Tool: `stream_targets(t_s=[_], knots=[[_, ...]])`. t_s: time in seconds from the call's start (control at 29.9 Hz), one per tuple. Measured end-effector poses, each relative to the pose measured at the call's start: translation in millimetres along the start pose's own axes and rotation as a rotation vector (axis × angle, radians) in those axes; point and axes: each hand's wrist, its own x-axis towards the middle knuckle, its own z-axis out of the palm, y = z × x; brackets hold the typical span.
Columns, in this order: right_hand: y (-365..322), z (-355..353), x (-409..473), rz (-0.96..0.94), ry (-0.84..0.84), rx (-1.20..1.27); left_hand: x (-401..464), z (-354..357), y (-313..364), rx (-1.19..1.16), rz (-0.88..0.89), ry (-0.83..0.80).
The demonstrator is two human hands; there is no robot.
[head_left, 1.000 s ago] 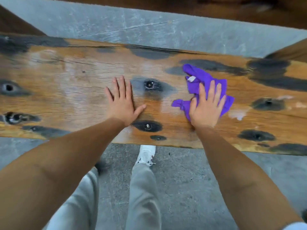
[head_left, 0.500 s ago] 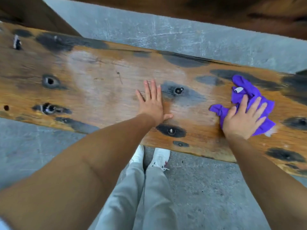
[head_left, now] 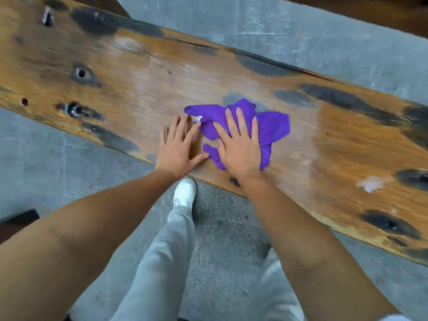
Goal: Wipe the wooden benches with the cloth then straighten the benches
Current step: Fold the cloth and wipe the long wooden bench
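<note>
Crumpled purple cloth (head_left: pixel 271 128) lies on scorched wooden bench (head_left: pixel 143 77).

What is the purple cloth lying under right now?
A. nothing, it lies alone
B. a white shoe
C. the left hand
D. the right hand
D: the right hand lies flat with straight fingers on top of the purple cloth, pressing it onto the wooden bench, while the left hand rests flat on the bare wood beside it.
</note>
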Motion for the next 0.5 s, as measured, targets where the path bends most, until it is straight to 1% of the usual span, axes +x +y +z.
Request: stream_targets(t_s=[0.1,0.17,0.3,0.37,0.43,0.5], knots=[[73,-13,-47,0.068,0.009,-0.004,7,11,62,0.022,0.061,0.015],[126,-21,-80,0.146,0.019,-0.007,14,21,119,0.008,0.088,0.013],[242,-32,-159,0.352,0.062,-0.020,29,43,254,0.013,0.287,-0.007],[290,-36,-193,0.449,0.080,-0.024,39,52,307,0.044,0.373,-0.008],[330,-38,-219,0.528,0.117,-0.030,46,62,349,0.096,0.368,-0.033],[377,-41,-247,0.631,0.149,-0.044,48,73,386,0.136,0.282,-0.040]])
